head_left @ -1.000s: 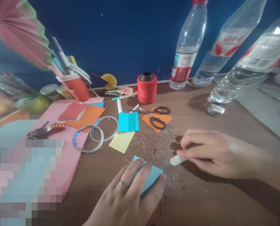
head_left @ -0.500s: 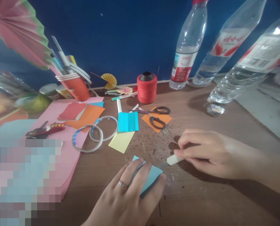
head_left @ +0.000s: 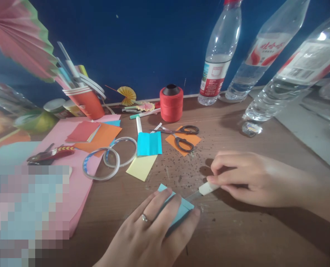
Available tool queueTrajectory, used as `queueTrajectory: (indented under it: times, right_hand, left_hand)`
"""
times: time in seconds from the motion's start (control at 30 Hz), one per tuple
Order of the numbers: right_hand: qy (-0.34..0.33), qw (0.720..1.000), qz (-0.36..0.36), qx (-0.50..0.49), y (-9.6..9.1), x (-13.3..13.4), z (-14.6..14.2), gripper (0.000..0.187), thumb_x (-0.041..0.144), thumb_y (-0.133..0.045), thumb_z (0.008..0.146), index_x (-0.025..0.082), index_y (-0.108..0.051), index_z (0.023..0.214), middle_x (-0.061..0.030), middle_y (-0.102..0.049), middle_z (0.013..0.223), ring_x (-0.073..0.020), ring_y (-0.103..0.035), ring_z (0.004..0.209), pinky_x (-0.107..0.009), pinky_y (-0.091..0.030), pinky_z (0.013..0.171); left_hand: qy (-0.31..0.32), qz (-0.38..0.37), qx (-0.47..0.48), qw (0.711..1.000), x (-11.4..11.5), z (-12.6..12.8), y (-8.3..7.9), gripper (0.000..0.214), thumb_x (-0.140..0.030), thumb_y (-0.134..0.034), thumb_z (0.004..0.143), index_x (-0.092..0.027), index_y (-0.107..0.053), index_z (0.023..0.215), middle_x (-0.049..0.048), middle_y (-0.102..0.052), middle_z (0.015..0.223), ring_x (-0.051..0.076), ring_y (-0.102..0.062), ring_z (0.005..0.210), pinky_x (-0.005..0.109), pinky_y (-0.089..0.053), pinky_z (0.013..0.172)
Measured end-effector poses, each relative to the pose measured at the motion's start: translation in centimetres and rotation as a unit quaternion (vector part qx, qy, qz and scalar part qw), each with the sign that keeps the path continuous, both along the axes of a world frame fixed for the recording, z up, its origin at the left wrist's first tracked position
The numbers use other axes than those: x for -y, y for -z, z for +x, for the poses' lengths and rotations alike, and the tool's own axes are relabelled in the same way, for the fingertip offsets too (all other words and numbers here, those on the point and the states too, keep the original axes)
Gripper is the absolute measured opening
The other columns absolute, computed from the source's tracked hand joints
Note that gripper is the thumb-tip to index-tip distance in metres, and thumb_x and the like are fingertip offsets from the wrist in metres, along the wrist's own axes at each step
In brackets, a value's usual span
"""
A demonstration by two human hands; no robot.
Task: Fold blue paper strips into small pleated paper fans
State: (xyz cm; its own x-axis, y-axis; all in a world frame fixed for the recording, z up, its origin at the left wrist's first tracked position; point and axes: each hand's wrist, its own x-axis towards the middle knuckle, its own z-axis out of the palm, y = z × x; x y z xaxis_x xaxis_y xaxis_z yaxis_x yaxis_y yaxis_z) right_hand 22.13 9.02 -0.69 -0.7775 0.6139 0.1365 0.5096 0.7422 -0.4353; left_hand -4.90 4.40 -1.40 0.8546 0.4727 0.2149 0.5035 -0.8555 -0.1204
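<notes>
The left hand (head_left: pixel 150 230) presses the light-blue paper (head_left: pixel 183 211), the right hand (head_left: pixel 242 180) grips the knife (head_left: pixel 208 188); both edge rightward before the scissors (head_left: pixel 176 132), blade staying against paper.

knife (head_left: pixel 207 188) right of paper (head_left: pixel 183 211) | scissors (head_left: pixel 177 134) behind both | spool (head_left: pixel 171 107) behind scissors

I'm at a craft table (head_left: pixel 112 204) — scissors (head_left: pixel 176 134), tape rings (head_left: pixel 86 167), coloured paper (head_left: pixel 106 138) — home or workshop, too blurred to tell.
</notes>
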Motion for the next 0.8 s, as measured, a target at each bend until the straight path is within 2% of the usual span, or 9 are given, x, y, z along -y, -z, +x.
queueTrajectory:
  times: [0.17, 0.3, 0.4, 0.63, 0.8]
  right_hand:
    - [-0.002, 1.0, -0.009, -0.005, -0.2, 0.0, 0.2, 0.021, 0.011, -0.047, 0.078, 0.02, -0.064, 0.087, -0.0033, -0.056, 0.076, -0.0119, -0.05, 0.068, -0.024, -0.038, 0.059]
    - [-0.003, 1.0, -0.007, -0.011, -0.1, 0.0, 0.2, 0.021, 0.011, -0.047, 0.078, 0.02, -0.064, 0.086, -0.0029, -0.055, 0.075, -0.0112, -0.05, 0.067, -0.023, -0.037, 0.059]
    - [0.0, 1.0, -0.006, -0.01, -0.1, 0.0, 0.1, 0.02, 0.011, -0.047, 0.078, 0.019, -0.064, 0.084, -0.0028, -0.055, 0.075, -0.011, -0.05, 0.067, -0.024, -0.037, 0.059]
    - [-0.003, 1.0, -0.008, -0.007, -0.1, 0.0, 0.0, 0.02, 0.01, -0.048, 0.077, 0.019, -0.065, 0.085, -0.003, -0.055, 0.076, -0.0117, -0.049, 0.069, -0.024, -0.037, 0.06]
    - [-0.002, 1.0, -0.006, -0.001, -0.1, 0.1, 0.0, 0.022, 0.01, -0.048, 0.077, 0.02, -0.064, 0.088, -0.0033, -0.055, 0.077, -0.0118, -0.049, 0.069, -0.024, -0.037, 0.06]
  left_hand:
    - [0.001, -0.006, -0.002, 1.0, 0.1, 0.1, -0.2, 0.039, -0.015, -0.038, 0.084, -0.023, -0.046, 0.121, -0.0009, -0.057, 0.11, 0.013, -0.046, 0.109, 0.023, -0.035, 0.098]
    - [-0.001, -0.012, -0.011, 1.0, 0.1, 0.1, 0.5, 0.039, -0.016, -0.036, 0.085, -0.026, -0.046, 0.122, -0.0031, -0.055, 0.113, 0.014, -0.045, 0.11, 0.025, -0.035, 0.098]
    - [-0.005, -0.001, 0.022, 1.0, 0.2, 0.1, 0.9, 0.038, -0.019, -0.035, 0.086, -0.027, -0.047, 0.12, -0.0026, -0.056, 0.11, 0.015, -0.045, 0.109, 0.026, -0.036, 0.097]
    - [-0.004, -0.005, 0.004, 1.0, 0.1, 0.2, 0.3, 0.038, -0.018, -0.034, 0.086, -0.029, -0.047, 0.12, -0.0031, -0.057, 0.107, 0.013, -0.048, 0.106, 0.025, -0.038, 0.095]
    - [-0.016, 0.016, 0.036, 0.999, 0.3, 0.1, 1.2, 0.038, -0.02, -0.034, 0.086, -0.03, -0.045, 0.121, -0.0016, -0.055, 0.11, 0.014, -0.046, 0.109, 0.028, -0.036, 0.097]
